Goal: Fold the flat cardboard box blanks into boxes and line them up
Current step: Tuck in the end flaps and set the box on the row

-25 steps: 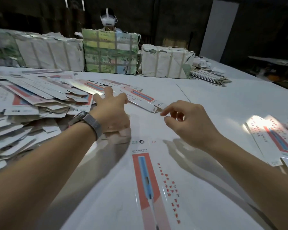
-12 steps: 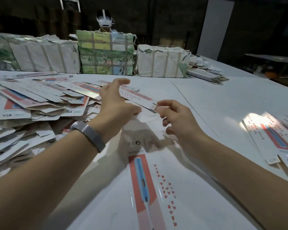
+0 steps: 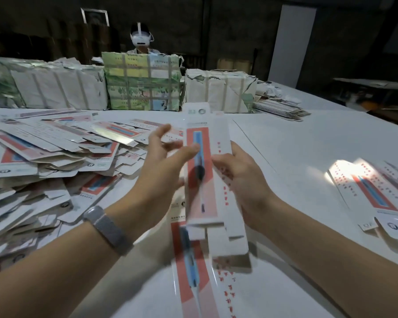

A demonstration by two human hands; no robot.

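Cardboard, one long white box blank with a salmon-red panel and blue toothbrush print (image 3: 205, 171), stands lifted between both hands above the white table (image 3: 296, 143). The right hand (image 3: 241, 180) grips its right edge, thumb on the front; the left hand (image 3: 161, 166) is spread, thumb touching its printed face. A loose heap of matching flat blanks (image 3: 55, 161) lies left of the left hand, with another blank (image 3: 193, 278) flat beneath the wrists.

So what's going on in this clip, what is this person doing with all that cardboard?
A person is folding box blanks at a white table. The right hand grips a long blank held up off the table, while the left hand is open at its left edge. A loose heap of flat blanks lies to the left, and a few more pieces lie on the right. Another person sits behind wrapped bundles.
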